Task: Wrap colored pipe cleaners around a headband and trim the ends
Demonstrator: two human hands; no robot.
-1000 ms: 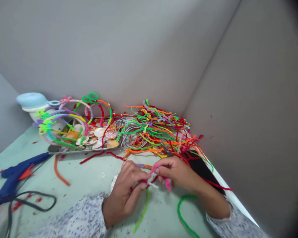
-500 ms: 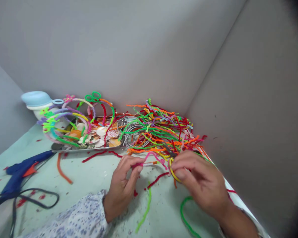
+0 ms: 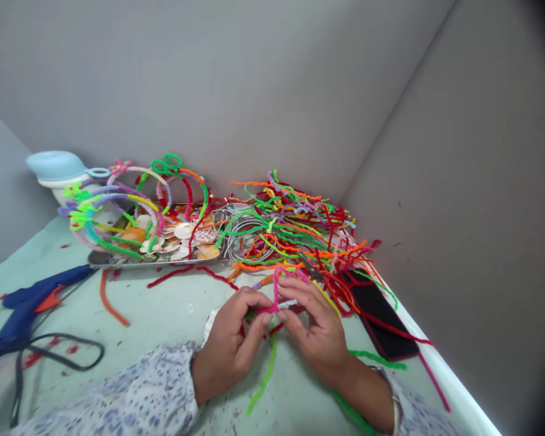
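Pinching fuzzy, bright-pink pipe cleaner point(image 3: 276, 289) with left hand point(image 3: 234, 339) and right hand point(image 3: 318, 339); apparently shaping bend; next, probably needing steady left pinch.

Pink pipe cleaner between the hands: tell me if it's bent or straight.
Bent: the pink pipe cleaner rises beside the left hand, then turns sharply over toward the right hand.

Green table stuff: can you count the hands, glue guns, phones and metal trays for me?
Bare left hand and right hand: 2
Dark-blue plastic glue gun with orange trigger: 1
Flat black rectangular phone: 1
Long silvery metal tray: 1
Total: 5
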